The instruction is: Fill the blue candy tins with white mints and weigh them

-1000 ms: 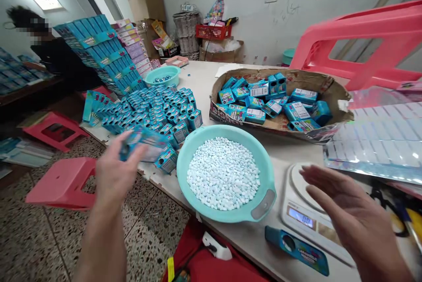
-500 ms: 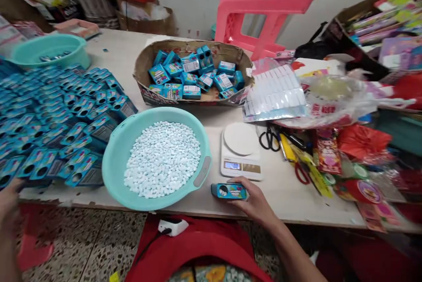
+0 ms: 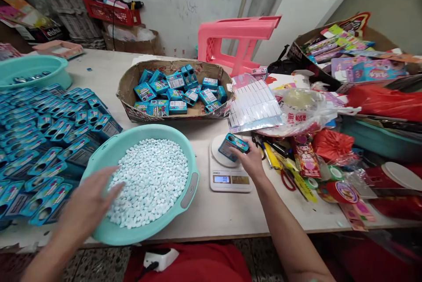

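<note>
My right hand (image 3: 252, 160) grips a small blue candy box (image 3: 232, 146) with a round hole in its end, over the plate of a white kitchen scale (image 3: 230, 185). Whether the box touches the plate I cannot tell. Over the left side of a turquoise basin (image 3: 158, 130) reaches my left hand (image 3: 87, 196), blurred, thumb and fingers apart, with nothing seen in it. White and pale-blue candies (image 3: 151, 176) fill the bottom of that basin. Many more blue boxes (image 3: 52, 141) stand in rows to the left, hole ends up.
A cut-down cardboard box (image 3: 127, 108) behind the basin contains several blue boxes. Red-handled scissors (image 3: 288, 180), a yellow cutter (image 3: 272, 157) and wrapped sweets crowd the right side. A second turquoise basin (image 3: 59, 71) stands at far left, and a pink stool (image 3: 211, 42) at the back.
My right hand has lifted the candy box from the table's front to above the scale. My left hand has come from the box rows to over the candies. The view has shifted.
</note>
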Tool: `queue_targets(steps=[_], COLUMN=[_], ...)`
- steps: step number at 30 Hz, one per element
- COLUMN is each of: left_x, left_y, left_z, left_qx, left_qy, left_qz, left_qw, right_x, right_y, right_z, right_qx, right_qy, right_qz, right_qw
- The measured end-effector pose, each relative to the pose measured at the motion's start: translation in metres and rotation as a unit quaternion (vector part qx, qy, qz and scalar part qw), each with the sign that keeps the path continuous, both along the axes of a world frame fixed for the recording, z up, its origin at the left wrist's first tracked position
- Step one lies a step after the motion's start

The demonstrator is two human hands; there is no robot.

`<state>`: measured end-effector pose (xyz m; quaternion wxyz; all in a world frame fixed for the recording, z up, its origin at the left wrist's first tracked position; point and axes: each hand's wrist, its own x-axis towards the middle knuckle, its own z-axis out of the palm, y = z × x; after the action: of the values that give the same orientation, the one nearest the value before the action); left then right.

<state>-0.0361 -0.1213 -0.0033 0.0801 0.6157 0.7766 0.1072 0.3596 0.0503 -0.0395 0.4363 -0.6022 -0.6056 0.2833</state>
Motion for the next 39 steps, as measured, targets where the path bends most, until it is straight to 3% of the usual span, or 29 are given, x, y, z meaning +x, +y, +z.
queue_targets(steps=[3,5,10,15,19,24,29,34,39], left_x=[0.033,0.048,0.056,0.052,0.047,0.038,0.030,0.032,0.046], left_y=[0.017,0.020,0.017,0.014,0.011,0.010,0.010,0.010,0.010], left_z=[-0.022,-0.028,-0.026,-0.024,-0.027,-0.025,-0.025,-0.032,-0.017], left_qx=[-0.151,-0.181,-0.166,-0.169,-0.074,0.004,0.007,0.027,0.019], left_qy=[0.023,0.058,0.067,0.010,-0.048,-0.096,-0.078,-0.062,-0.146], left_qz=[-0.089,-0.099,-0.138,-0.119,-0.091,-0.041,-0.051,-0.067,-0.056], left_qw=[0.984,0.977,0.974,0.978,0.992,0.995,0.996,0.995,0.988], right_x=[0.008,0.018,0.046,0.057,0.046,0.019,-0.003,-0.011,-0.019], right_y=[-0.001,-0.012,-0.043,-0.055,-0.046,-0.025,-0.008,-0.004,-0.010], right_z=[-0.006,-0.007,-0.020,-0.035,-0.034,-0.023,-0.015,-0.019,-0.004], right_qx=[0.052,0.067,0.026,0.009,0.022,0.046,0.035,0.003,0.008], right_qy=[0.037,0.063,0.129,0.163,0.162,0.118,0.059,0.091,0.074], right_qz=[-0.011,-0.035,-0.113,-0.144,-0.143,-0.067,-0.031,-0.016,-0.047], right_qw=[0.998,0.995,0.985,0.976,0.976,0.990,0.997,0.996,0.996])
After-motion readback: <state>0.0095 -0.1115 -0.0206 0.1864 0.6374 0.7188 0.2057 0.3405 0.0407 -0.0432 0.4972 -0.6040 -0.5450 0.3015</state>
